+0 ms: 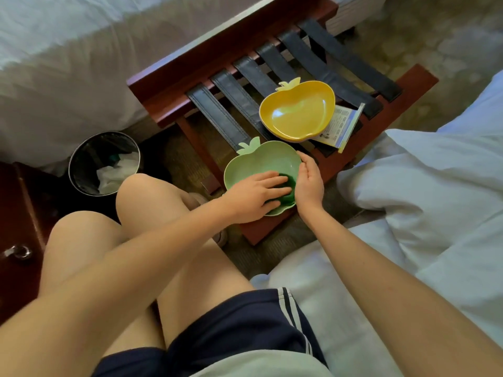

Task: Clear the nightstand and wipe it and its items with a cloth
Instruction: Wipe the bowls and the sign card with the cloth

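A light green apple-shaped dish sits on the near corner of a wooden luggage rack. My left hand lies flat inside the dish, pressing a dark green cloth against it. My right hand grips the dish's right rim and steadies it. A yellow apple-shaped dish rests further back on the rack's dark straps, on top of a printed pamphlet. The dark wooden nightstand shows at the left edge, with a metal knob on its front.
A black waste bin with crumpled paper stands on the carpet left of the rack. White bedding lies at my right, and another bed runs along the back left. My bare knees are in front of me.
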{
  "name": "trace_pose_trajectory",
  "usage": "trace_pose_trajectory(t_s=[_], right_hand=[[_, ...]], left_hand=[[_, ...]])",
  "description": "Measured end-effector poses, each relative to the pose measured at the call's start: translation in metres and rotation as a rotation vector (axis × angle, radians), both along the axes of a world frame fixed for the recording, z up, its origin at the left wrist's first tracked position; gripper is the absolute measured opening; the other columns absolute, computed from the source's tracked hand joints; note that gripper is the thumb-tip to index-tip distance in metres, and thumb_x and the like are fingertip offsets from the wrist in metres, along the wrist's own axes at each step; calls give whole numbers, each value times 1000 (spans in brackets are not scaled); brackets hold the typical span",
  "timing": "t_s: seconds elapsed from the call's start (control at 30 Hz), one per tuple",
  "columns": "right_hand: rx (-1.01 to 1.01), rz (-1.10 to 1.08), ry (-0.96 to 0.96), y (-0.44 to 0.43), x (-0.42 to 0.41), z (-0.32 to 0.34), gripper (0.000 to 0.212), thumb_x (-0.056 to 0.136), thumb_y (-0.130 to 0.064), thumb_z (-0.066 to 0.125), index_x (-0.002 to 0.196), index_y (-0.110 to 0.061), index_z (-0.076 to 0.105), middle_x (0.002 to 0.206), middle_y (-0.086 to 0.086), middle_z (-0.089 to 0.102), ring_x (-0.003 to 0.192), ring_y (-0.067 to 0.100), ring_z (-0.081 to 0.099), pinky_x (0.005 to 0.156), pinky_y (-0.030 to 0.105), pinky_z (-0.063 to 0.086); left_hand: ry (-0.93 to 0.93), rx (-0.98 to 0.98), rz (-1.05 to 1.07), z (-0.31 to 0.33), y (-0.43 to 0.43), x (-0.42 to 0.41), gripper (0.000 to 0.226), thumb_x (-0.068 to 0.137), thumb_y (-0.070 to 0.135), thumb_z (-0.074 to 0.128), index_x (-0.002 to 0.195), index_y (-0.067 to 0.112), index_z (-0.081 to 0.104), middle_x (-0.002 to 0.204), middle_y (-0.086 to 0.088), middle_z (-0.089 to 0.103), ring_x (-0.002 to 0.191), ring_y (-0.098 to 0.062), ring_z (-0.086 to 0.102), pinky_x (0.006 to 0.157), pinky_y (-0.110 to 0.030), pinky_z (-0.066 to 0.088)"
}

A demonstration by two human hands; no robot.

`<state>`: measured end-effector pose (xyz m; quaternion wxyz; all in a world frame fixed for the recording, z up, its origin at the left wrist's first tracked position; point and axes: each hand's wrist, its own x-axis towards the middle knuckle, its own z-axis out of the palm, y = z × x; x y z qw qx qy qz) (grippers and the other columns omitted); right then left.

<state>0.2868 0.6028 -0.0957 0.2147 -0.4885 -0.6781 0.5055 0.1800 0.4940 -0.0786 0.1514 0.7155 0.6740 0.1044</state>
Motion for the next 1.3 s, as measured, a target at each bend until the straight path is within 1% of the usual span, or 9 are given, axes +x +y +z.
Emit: trace_pose_trajectory(t_s=[0.13, 0.27, 0.43, 0.53, 0.6, 0.73, 0.87, 1.13, 1.3], right_hand=[[6, 10, 14, 1, 2, -1, 36, 102, -15, 32, 132, -19, 52, 131, 1, 53, 111, 6, 47, 88, 17, 33], [-1, 15, 1, 0, 3, -1, 37, 102, -16, 31, 133, -21, 50, 131, -2, 51, 105, 1, 43, 87, 17, 32], [-3, 22, -2, 1, 2, -1, 37, 102, -15, 32, 133, -21, 50, 133, 0, 50, 107, 2, 45, 88, 17, 33], [-15, 20, 18, 2, 1, -2, 37, 101, -14, 33, 132, -19, 52, 133, 1, 51, 114, 8, 48, 91, 18, 34], [-39, -5, 37, 3, -1, -3, 36, 101, -13, 33, 130, -19, 54, 130, 1, 53, 113, 11, 49, 95, 23, 38], [-103, -9, 32, 5, -5, 0, 35, 101, -14, 31, 125, -22, 55, 126, 1, 54, 112, 15, 52, 99, 40, 42], [-58, 13, 12, 4, -3, 2, 34, 102, -16, 30, 126, -21, 54, 128, 0, 55, 115, 15, 51, 96, 35, 42], [-36, 12, 26, 5, -3, 0, 34, 101, -15, 32, 125, -20, 55, 128, -1, 56, 107, 6, 50, 92, 27, 41], [-27, 20, 31, 7, -1, -4, 33, 101, -16, 33, 124, -21, 56, 126, -2, 57, 107, 7, 52, 92, 30, 44]], left_hand=[[81, 22, 28, -2, -6, -21, 41, 94, 25, 48, 132, 11, 54, 138, -11, 50, 130, -31, 44, 110, -40, 30], [148, 22, 399, -9, 13, -11, 43, 99, 26, 44, 137, 7, 46, 143, -13, 45, 135, -31, 37, 113, -39, 23], [-2, -98, 826, -8, 59, 41, 48, 102, 29, 28, 146, 9, 29, 154, -7, 25, 142, -24, 18, 116, -32, 9], [-36, 13, 771, -12, 62, 44, 47, 101, 28, 34, 144, 8, 35, 151, -9, 32, 140, -24, 23, 115, -32, 12], [-84, 82, 544, -8, 48, 39, 46, 97, 24, 42, 138, 5, 45, 143, -13, 44, 136, -29, 34, 113, -35, 21], [-93, 23, 69, -2, 15, 10, 41, 92, 16, 54, 131, 4, 53, 139, -15, 49, 131, -34, 41, 113, -37, 23], [-9, -44, -78, 0, -8, -8, 40, 96, 19, 51, 135, 12, 51, 143, -10, 45, 133, -30, 38, 113, -33, 21], [265, 43, 410, -11, 5, -8, 47, 93, 30, 36, 120, 3, 63, 122, -15, 62, 112, -31, 59, 95, -40, 46], [114, 83, 715, -14, 31, 22, 46, 82, 13, 67, 124, -4, 57, 127, -19, 57, 115, -33, 56, 97, -40, 44]])
